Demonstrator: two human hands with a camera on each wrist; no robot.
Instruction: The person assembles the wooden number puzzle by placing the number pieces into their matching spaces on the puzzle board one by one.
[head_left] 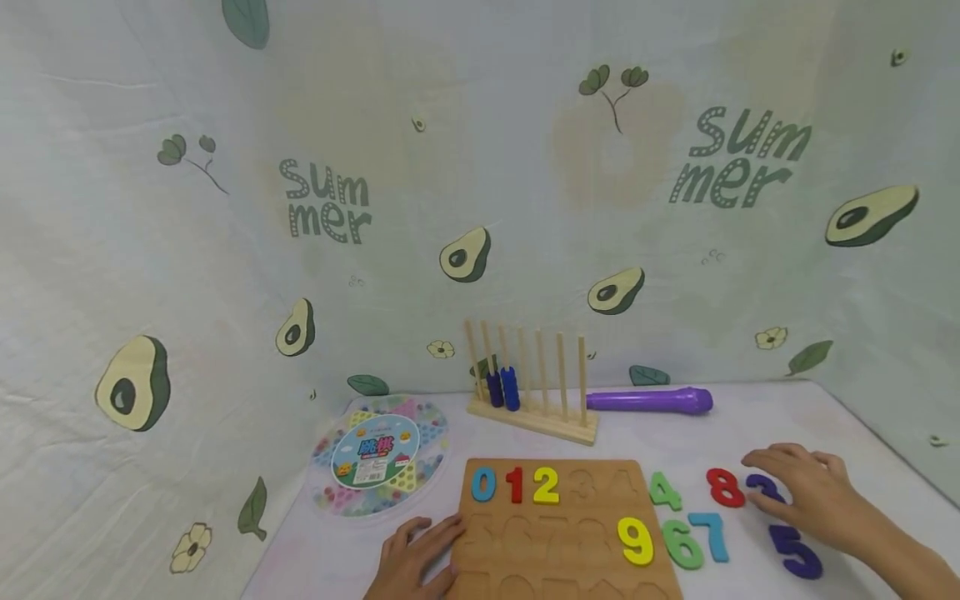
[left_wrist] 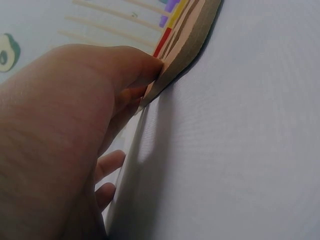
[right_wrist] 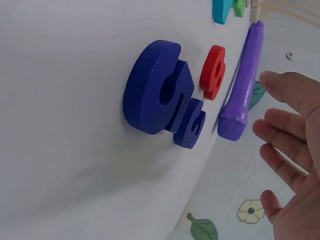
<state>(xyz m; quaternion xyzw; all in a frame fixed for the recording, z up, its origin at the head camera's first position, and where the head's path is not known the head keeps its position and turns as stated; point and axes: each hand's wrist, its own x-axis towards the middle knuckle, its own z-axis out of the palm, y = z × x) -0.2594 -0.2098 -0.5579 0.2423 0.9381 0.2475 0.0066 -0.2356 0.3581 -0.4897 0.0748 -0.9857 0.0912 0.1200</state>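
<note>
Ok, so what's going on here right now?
Someone's left hand touches the left edge of the number board; the right hand hovers, empty, by the 3. The 0, 1 and 2 sit in the top row, the 9 on the row below. The 4, 5, 6, 7 and 8 lie to the right.

The brown rectangular number board [head_left: 551, 510] at the tabletop's near edge looks like matt, smooth-faced wood. Towards the right edge, the thick dark-blue digit five [right_wrist: 140, 95] is smooth and painted-looking, with a soft sheen. Along the far edge, the pale peg rack [head_left: 536, 422] looks like bare matt wood, and the purple microphone-shaped stick [head_left: 648, 402] like glossy plastic. The round, patterned game box [head_left: 429, 442] by the left edge appears shiny plastic. The white tabletop [head_left: 750, 417] covering looks matt and finely woven.
</note>
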